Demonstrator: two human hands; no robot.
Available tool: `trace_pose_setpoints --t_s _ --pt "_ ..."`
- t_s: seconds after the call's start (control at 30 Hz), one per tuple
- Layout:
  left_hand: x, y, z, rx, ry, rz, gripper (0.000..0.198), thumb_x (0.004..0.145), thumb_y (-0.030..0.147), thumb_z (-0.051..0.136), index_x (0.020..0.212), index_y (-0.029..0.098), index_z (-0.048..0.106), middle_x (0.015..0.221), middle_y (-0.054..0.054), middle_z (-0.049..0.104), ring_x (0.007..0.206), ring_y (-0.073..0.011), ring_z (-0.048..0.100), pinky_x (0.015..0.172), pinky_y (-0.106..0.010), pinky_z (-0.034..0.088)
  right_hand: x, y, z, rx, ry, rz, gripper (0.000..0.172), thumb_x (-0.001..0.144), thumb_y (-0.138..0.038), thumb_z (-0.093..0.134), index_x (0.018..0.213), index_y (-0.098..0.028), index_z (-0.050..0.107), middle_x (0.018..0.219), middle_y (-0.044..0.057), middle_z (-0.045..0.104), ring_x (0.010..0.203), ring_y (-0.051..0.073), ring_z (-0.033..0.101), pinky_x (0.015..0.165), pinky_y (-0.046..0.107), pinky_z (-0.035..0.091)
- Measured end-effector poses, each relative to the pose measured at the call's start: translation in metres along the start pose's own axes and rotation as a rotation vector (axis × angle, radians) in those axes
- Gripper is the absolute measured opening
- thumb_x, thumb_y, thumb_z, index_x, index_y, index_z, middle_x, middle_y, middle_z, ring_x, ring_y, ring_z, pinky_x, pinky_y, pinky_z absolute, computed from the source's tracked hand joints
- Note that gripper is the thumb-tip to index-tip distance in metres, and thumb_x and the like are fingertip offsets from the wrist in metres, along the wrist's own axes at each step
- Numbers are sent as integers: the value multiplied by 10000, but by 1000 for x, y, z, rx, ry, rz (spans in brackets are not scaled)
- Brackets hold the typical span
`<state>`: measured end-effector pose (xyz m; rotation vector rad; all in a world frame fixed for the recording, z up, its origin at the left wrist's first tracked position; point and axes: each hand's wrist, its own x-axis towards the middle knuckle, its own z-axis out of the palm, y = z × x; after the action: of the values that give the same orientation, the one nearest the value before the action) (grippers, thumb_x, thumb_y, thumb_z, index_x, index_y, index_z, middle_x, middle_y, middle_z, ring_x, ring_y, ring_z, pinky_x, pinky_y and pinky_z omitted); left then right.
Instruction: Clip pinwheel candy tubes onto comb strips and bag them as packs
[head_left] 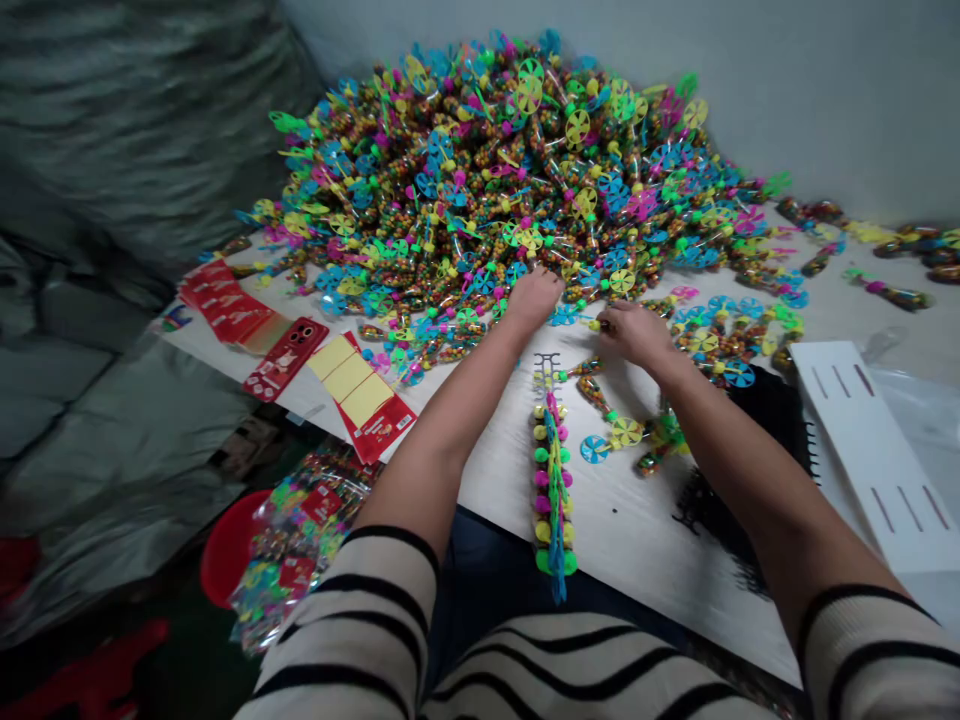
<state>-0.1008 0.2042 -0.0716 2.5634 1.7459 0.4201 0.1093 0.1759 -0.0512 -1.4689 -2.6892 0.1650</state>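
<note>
While two bare arms in striped sleeves (337, 610) reach across the bench (637, 520), a huge heap of candy tubes (480, 190) fills the far side of it. The tubes are clear and full of tiny colored balls, and many have a bright pinwheel on them. To the left of the bench lie big gray sacks (127, 120), and down low sit a red tub (229, 545) and a clear bag of toys (300, 540). A white slotted board (870, 450) lies at the right end of the bench. Red and yellow cards (360, 390) lie in a loose spread near the left edge.

Closer in, a tidy line of tubes (551, 480) lies on the bench, with a small dark rack (547, 365) at its far end. The work in hand is at the near edge of the heap, where tubes are being sorted out. The left hand (534, 300) rests on the heap with its fingers pressed down among the tubes, but I cannot tell if it has hold of one. The right hand (634, 335) is almost closed, and its fingertips (602, 323) pinch the end of a small tube (589, 370).
</note>
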Motion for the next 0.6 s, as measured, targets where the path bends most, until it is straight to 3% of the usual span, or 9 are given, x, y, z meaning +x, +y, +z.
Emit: trace_pose_setpoints --t_s 0.13,0.27,0.33,0.43,0.6 --pt "26 1 10 23 -30 31 258 845 43 455 862 95 708 1023 -164 671 1018 -261 549 788 -338 431 -22 4 -6 643 144 75 226 794 -298 559 916 -144 670 780 50 658 662 160 585 644 282 444" --pt "21 -4 4 -178 88 52 220 854 80 486 931 141 683 1003 -116 682 988 -237 559 809 -327 433 -47 -12 -3 1123 89 112 325 741 -450 669 917 -178 645 766 12 646 641 142 567 632 289 471" --pt "1 -4 -5 -354 230 -30 214 859 122 515 1012 168 656 991 -84 683 954 -215 578 817 -313 439 -60 -21 -2 1237 22 133 354 722 -483 706 899 -184 641 763 9 640 646 137 565 630 287 477" --pt "-49 2 -19 -662 389 -210 196 850 218 579 1037 178 626 915 -46 676 832 -173 611 759 -275 463 -76 -33 4 1343 -98 131 383 733 -522 704 899 -185 631 764 12 625 614 120 530 579 266 457" --pt "-148 23 -19 -1004 347 -393 204 801 295 650 956 165 624 800 -9 671 647 -119 613 622 -225 490 -88 -53 26 1329 -74 51 365 771 -528 655 919 -199 605 825 18 608 725 145 546 665 283 469"
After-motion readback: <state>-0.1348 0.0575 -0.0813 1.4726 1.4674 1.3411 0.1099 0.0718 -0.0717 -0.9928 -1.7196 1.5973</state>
